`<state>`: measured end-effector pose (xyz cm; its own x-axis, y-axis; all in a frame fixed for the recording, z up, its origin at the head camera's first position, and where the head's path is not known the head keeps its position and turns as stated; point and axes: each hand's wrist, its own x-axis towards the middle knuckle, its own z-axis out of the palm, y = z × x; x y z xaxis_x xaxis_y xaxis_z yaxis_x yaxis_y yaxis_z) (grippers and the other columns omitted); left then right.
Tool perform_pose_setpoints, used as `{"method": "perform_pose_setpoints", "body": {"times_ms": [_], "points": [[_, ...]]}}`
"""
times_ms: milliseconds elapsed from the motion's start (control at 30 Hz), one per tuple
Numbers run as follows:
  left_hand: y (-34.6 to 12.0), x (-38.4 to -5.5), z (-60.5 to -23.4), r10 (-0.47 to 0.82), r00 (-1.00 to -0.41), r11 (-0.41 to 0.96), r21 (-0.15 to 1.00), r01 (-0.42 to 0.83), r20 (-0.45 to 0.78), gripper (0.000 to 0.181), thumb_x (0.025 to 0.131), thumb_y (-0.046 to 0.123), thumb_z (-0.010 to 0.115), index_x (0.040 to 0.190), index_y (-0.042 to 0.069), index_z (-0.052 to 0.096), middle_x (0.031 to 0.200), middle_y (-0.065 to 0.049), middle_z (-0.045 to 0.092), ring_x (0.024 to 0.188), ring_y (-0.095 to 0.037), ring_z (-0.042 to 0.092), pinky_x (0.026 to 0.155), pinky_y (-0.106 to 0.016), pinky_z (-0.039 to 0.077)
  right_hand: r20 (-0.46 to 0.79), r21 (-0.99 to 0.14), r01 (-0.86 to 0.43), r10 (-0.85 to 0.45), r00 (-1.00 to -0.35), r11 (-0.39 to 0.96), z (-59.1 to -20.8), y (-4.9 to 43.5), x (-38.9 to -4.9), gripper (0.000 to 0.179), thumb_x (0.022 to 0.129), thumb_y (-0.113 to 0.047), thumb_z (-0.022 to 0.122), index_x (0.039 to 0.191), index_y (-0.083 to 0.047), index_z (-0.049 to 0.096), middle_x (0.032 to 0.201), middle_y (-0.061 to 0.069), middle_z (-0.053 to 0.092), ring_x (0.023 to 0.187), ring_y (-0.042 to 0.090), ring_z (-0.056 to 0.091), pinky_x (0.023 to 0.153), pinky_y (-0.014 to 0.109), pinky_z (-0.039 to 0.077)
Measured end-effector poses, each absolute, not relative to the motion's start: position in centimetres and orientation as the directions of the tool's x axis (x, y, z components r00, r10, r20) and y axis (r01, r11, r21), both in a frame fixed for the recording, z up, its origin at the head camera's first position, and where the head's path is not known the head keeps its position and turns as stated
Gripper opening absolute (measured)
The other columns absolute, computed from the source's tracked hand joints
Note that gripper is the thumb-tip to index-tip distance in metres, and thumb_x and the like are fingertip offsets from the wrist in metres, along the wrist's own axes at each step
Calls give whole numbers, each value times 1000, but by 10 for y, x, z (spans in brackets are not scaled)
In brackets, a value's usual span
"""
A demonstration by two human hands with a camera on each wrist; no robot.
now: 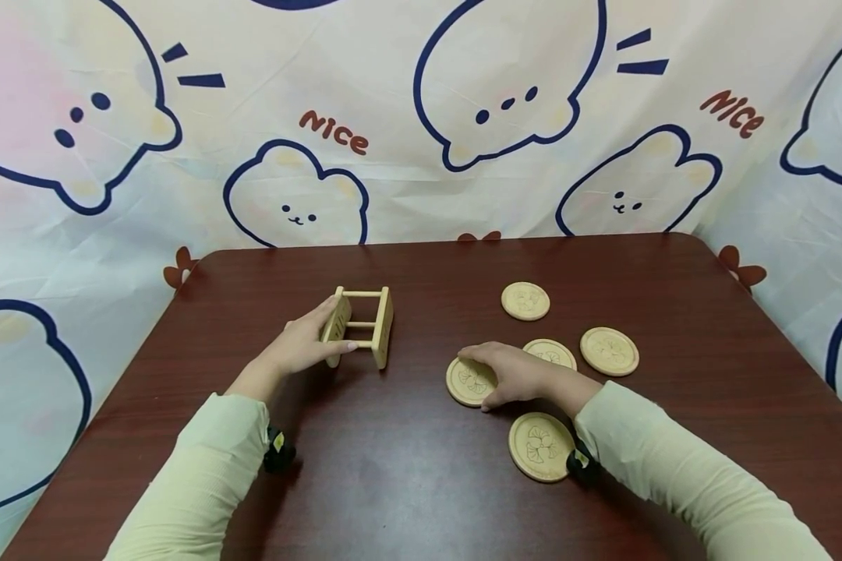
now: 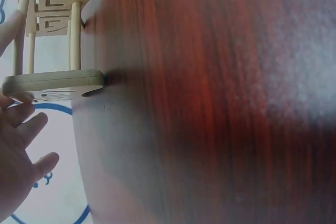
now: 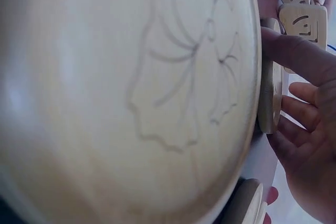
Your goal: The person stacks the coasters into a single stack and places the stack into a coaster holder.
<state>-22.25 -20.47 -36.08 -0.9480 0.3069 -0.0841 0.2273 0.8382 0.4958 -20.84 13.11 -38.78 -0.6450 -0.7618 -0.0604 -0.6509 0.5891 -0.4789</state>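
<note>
I have the left hand (image 1: 300,343) clasping a wooden rack (image 1: 384,327) by its side, the right hand (image 1: 518,370) arched over a round wooden coaster (image 1: 468,383), pinching its rim.

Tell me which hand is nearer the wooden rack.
Left. The left hand holds the wooden rack by its left side; the right hand is right of it, gripping the leftmost disc.

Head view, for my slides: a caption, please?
Left hand holds a pale wooden barred rack; right hand grips one of five pale, round wooden coasters on a rectangular reddish-brown table.
</note>
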Motion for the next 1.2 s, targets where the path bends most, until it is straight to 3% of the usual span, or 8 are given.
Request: {"method": "perform_pose_setpoints", "body": {"times_ms": [200,367,600,800,1200], "points": [[-206,-222,-360,296,-951,841,497,216,-87,93,72,57,56,139,10,12,141,-12,16,121,-32,27,93,-57,12,-64,-471,-631,-738,-672,616,-385,132,-210,80,59,-22,77,127,-2,41,125,12,43,115,25,37,93,37,28],[-206,-222,-360,289,-953,838,504,206,-91,94,71,59,56,139,12,12,141,-11,16,121,-32,26,93,-53,21,-58,-481,-605,-712,-700,634,-385,135,-213,80,59,-22,78,127,-3,41,126,12,42,115,26,36,93,38,28],[-206,-222,-361,291,-953,825,525,208,-81,94,71,57,57,140,11,12,141,-12,16,120,-33,28,93,-54,18,-80,-522,-546,-675,-733,655,-386,138,-223,80,59,-21,78,127,-2,41,126,12,43,116,26,36,94,39,27],[-206,-222,-365,284,-956,785,591,186,-76,94,71,50,63,140,13,11,140,-15,19,113,-32,36,88,-47,31,-85,-517,-555,-684,-724,651,-387,138,-230,79,60,-21,78,127,0,40,125,14,43,115,27,37,93,39,28],[-209,-223,-370,251,-966,761,630,155,-65,96,67,52,66,140,16,14,137,-16,25,111,-31,39,87,-47,33,-60,-491,-584,-694,-718,646,-390,136,-237,78,61,-24,77,126,1,41,124,14,45,114,28,38,93,39,28]]}}
